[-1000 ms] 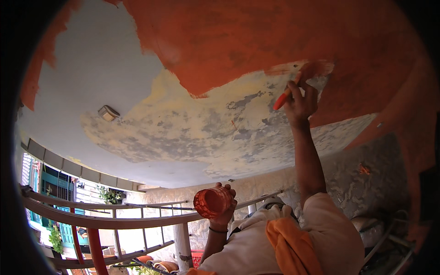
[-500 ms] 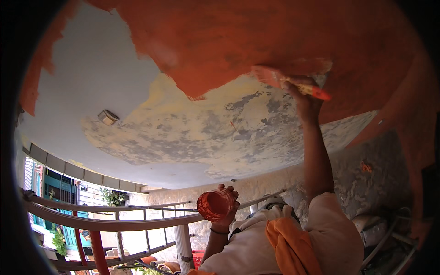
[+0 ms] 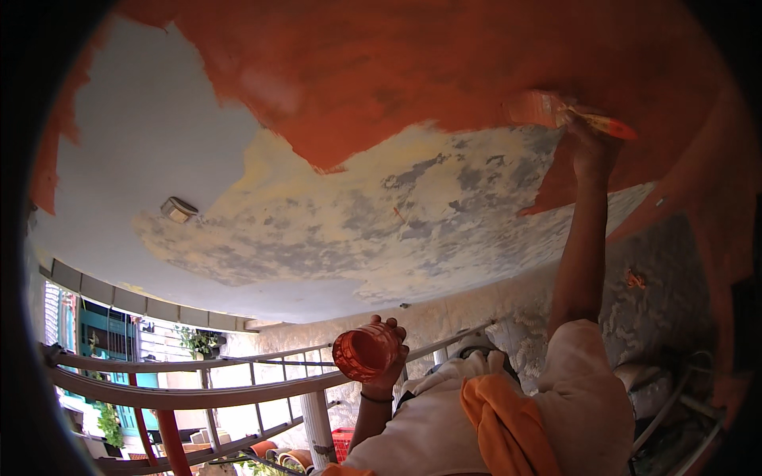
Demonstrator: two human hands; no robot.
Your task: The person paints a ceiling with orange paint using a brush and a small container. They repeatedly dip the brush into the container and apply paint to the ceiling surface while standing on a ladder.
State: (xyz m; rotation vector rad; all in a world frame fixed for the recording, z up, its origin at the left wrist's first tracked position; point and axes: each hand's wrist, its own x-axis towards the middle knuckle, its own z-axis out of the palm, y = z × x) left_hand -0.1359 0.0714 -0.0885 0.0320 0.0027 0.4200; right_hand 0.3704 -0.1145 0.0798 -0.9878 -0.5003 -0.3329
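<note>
My right hand is raised to the ceiling, closed on a paintbrush with a yellow and red handle. Its bristles lie on the orange paint, by the boundary with a mottled cream and grey patch. Low in the view, my left hand grips a small open container coated with orange paint; its fingers wrap round the far side. Plain pale ceiling surrounds the patch on the left, where a small light fixture is mounted.
A metal ladder runs across the lower left, beside a fluted white column. Beyond are teal shutters, plants, pots and a red crate. A rough wall and dark clutter with metal tubes are at the lower right.
My right arm has swept to the right, the brush turning from steep to nearly level and moving along the orange edge. My left hand with the container has barely shifted.
</note>
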